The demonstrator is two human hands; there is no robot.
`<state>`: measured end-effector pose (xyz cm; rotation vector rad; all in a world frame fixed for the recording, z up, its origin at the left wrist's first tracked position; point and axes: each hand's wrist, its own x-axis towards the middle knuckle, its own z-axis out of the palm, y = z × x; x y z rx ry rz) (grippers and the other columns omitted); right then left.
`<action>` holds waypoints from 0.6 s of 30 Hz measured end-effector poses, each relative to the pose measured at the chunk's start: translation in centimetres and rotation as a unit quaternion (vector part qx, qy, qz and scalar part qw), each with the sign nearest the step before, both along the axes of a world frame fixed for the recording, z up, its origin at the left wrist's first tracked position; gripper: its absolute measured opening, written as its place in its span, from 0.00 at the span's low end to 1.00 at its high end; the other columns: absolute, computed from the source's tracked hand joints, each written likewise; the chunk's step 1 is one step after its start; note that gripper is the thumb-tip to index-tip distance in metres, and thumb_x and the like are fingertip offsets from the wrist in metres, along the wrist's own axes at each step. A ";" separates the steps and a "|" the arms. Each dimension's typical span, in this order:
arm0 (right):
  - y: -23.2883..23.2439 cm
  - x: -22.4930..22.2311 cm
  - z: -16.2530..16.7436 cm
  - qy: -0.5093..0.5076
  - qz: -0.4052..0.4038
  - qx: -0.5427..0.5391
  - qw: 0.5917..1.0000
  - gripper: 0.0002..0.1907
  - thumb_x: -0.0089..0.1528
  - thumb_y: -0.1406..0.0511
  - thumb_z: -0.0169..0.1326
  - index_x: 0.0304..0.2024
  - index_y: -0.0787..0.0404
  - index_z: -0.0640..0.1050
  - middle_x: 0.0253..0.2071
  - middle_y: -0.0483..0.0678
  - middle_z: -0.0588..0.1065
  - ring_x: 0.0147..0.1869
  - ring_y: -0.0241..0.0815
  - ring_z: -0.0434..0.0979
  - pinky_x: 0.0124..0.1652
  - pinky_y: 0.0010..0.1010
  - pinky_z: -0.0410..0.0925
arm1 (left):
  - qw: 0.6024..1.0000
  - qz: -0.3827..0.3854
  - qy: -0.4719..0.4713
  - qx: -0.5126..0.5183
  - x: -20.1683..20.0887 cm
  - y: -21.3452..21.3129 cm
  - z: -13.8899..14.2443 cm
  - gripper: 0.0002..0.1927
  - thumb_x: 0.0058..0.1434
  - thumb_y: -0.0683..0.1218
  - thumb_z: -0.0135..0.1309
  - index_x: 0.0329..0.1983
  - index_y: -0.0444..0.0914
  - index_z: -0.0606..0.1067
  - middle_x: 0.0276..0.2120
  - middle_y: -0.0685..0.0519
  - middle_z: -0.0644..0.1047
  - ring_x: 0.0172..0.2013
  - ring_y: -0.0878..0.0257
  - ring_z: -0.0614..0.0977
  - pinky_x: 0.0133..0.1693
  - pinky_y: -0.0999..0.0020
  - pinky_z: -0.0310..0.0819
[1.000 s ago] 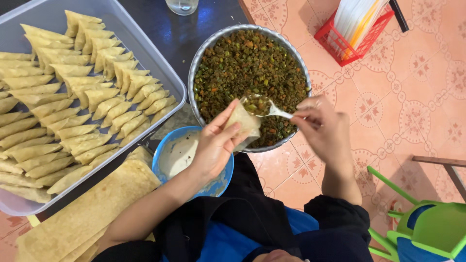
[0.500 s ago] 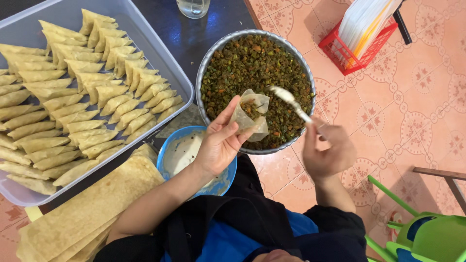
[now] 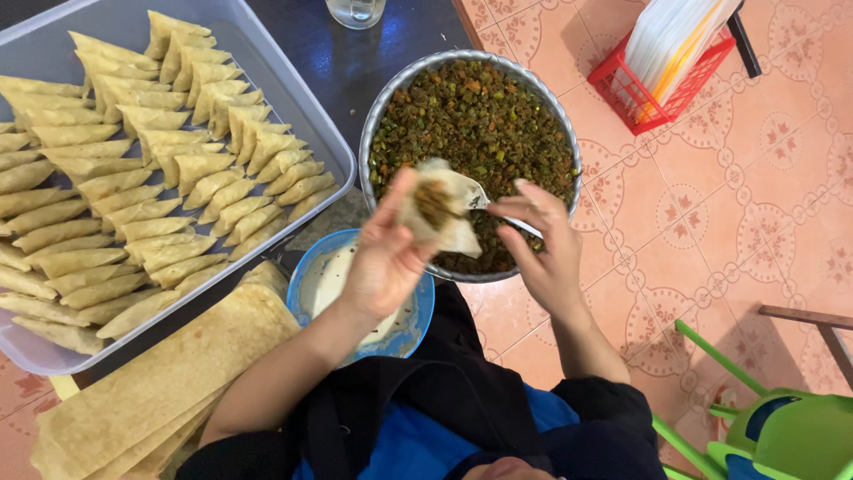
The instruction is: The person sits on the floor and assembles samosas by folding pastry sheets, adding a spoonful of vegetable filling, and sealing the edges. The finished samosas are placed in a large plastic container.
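- Nearest the camera: a stack of flat pastry sheets (image 3: pixel 151 382) lay at lower left, pale tan, edges overlapping, next to the tray's near corner.
- Small blue bowl (image 3: pixel 410 322) sat just past the person's lap, w/ whitish paste inside; left forearm crossed over it, so part of the contents was hidden.
- Left hand (image 3: pixel 384 258) was raised above the blue bowl, fingers and thumb clamped around a folded pastry cone (image 3: pixel 437 212). Cone was open at the top w/ brown-green filling showing inside. It hung over the near rim of the big bowl.
- Right hand (image 3: pixel 542 244) was just beside the cone, fingers pinched together on the handle of a metal spoon (image 3: pixel 484 197); spoon tip was at the cone's mouth, touching or nearly so, can't tell which.
- Big round metal bowl (image 3: pixel 560 133) sat behind both hands, almost full of minced filling (image 3: pixel 480 116), dark green-brown w/ orange and light green bits.
- Left side: large grey plastic tray (image 3: pixel 293 98) held rows of folded triangular pastries (image 3: pixel 178 169), unfried, pale yellow, packed approx. edge to edge.
- Farther back: base of a clear glass (image 3: pixel 355 11) on the dark tabletop, contents not readable.
- Far right on the tiled floor: red basket (image 3: pixel 662 89) holding upright white sheets or bags.
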<state>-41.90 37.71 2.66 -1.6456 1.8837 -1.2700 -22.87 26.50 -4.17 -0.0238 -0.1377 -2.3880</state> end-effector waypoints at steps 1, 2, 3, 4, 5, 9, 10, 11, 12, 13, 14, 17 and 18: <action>-0.2 -0.3 -0.2 0.096 -0.051 0.053 0.993 0.25 0.65 0.69 0.58 0.65 0.61 0.68 0.54 0.55 0.77 0.60 0.47 0.79 0.59 0.38 0.69 | 1.000 0.013 -0.010 -0.002 0.6 -0.3 0.0 0.34 0.66 0.35 0.58 0.75 0.37 0.64 0.65 0.44 0.74 0.60 0.52 0.79 0.59 0.58 0.77; -0.4 -0.6 -0.4 0.190 -0.101 0.105 0.971 0.23 0.62 0.69 0.60 0.60 0.61 0.73 0.50 0.56 0.77 0.55 0.47 0.80 0.52 0.36 0.72 | 0.999 0.025 -0.020 -0.005 1.2 -0.6 0.0 0.34 0.67 0.36 0.58 0.75 0.37 0.64 0.65 0.44 0.73 0.61 0.52 0.79 0.60 0.57 0.77; -0.6 -0.7 -0.6 0.243 -0.100 0.088 0.961 0.22 0.61 0.70 0.61 0.58 0.61 0.75 0.46 0.54 0.77 0.52 0.48 0.79 0.49 0.37 0.72 | 0.999 0.037 -0.031 -0.006 1.6 -0.7 -0.1 0.33 0.67 0.36 0.59 0.75 0.38 0.64 0.65 0.44 0.73 0.61 0.52 0.78 0.61 0.57 0.77; -0.7 -0.7 -0.8 0.296 -0.098 0.072 0.948 0.20 0.60 0.72 0.61 0.56 0.62 0.76 0.42 0.51 0.78 0.48 0.49 0.78 0.46 0.39 0.71 | 0.999 0.036 -0.029 -0.005 2.0 -0.7 -0.2 0.34 0.68 0.36 0.59 0.76 0.38 0.63 0.65 0.44 0.73 0.61 0.51 0.78 0.61 0.56 0.77; -1.0 -0.7 -0.9 0.348 -0.093 0.053 0.931 0.19 0.59 0.73 0.61 0.53 0.62 0.77 0.39 0.49 0.78 0.45 0.49 0.77 0.44 0.40 0.70 | 0.999 0.037 -0.027 -0.005 2.2 -0.7 -0.3 0.34 0.68 0.36 0.59 0.76 0.38 0.63 0.66 0.44 0.73 0.61 0.51 0.78 0.61 0.56 0.77; -1.3 -0.6 -0.5 0.371 -0.056 0.041 0.926 0.15 0.60 0.74 0.59 0.49 0.63 0.76 0.35 0.49 0.77 0.41 0.48 0.75 0.40 0.39 0.70 | 0.999 0.039 -0.032 -0.001 3.0 -0.5 -0.7 0.34 0.67 0.37 0.60 0.75 0.38 0.64 0.66 0.45 0.73 0.62 0.52 0.78 0.62 0.56 0.77; -1.3 -0.7 -0.2 0.369 -0.056 0.038 0.927 0.13 0.60 0.74 0.58 0.48 0.64 0.75 0.36 0.50 0.77 0.41 0.48 0.74 0.39 0.39 0.69 | 0.999 0.040 -0.034 -0.001 3.1 -0.5 -0.8 0.33 0.67 0.37 0.59 0.75 0.38 0.64 0.66 0.45 0.73 0.62 0.51 0.78 0.63 0.54 0.76; -1.4 -0.9 0.1 0.367 -0.053 0.037 0.928 0.12 0.60 0.74 0.58 0.46 0.65 0.75 0.36 0.52 0.76 0.40 0.47 0.74 0.38 0.39 0.69 | 0.998 0.043 -0.035 0.001 3.3 -0.5 -0.8 0.33 0.67 0.37 0.59 0.75 0.38 0.64 0.67 0.45 0.72 0.63 0.51 0.77 0.63 0.53 0.75; -1.4 -1.1 0.4 0.383 -0.062 0.040 0.921 0.12 0.61 0.74 0.58 0.46 0.65 0.75 0.35 0.51 0.77 0.39 0.47 0.75 0.36 0.38 0.69 | 0.998 0.046 -0.037 0.003 3.5 -0.6 -0.8 0.33 0.68 0.37 0.58 0.75 0.38 0.64 0.67 0.45 0.72 0.63 0.51 0.77 0.64 0.52 0.74; -1.5 -1.3 0.7 0.399 -0.070 0.044 0.913 0.11 0.62 0.74 0.58 0.46 0.64 0.75 0.34 0.51 0.77 0.37 0.46 0.75 0.34 0.37 0.69 | 0.998 0.052 -0.039 -0.004 3.8 -0.7 -0.8 0.32 0.68 0.37 0.57 0.75 0.38 0.64 0.67 0.45 0.72 0.65 0.51 0.76 0.65 0.50 0.73; -1.6 -1.4 0.9 0.415 -0.079 0.049 0.905 0.10 0.62 0.74 0.57 0.46 0.64 0.75 0.33 0.50 0.77 0.35 0.46 0.75 0.32 0.37 0.68 | 0.997 0.057 -0.040 -0.010 4.0 -0.8 -0.8 0.31 0.68 0.36 0.57 0.75 0.38 0.65 0.68 0.46 0.71 0.66 0.51 0.75 0.67 0.48 0.72; -2.2 -1.2 0.6 0.471 -0.058 0.048 0.879 0.10 0.67 0.74 0.58 0.50 0.65 0.75 0.31 0.48 0.77 0.31 0.42 0.75 0.26 0.34 0.65 | 0.996 0.063 -0.052 -0.025 4.5 -0.8 -0.7 0.30 0.70 0.35 0.55 0.75 0.38 0.64 0.70 0.46 0.69 0.69 0.50 0.73 0.69 0.46 0.69; -2.5 -1.0 0.3 0.440 -0.051 0.039 0.896 0.11 0.65 0.73 0.59 0.50 0.63 0.74 0.30 0.48 0.77 0.31 0.43 0.76 0.27 0.35 0.67 | 0.996 0.065 -0.057 -0.030 4.6 -0.7 -0.6 0.30 0.71 0.34 0.54 0.75 0.38 0.64 0.71 0.47 0.69 0.69 0.50 0.72 0.70 0.45 0.68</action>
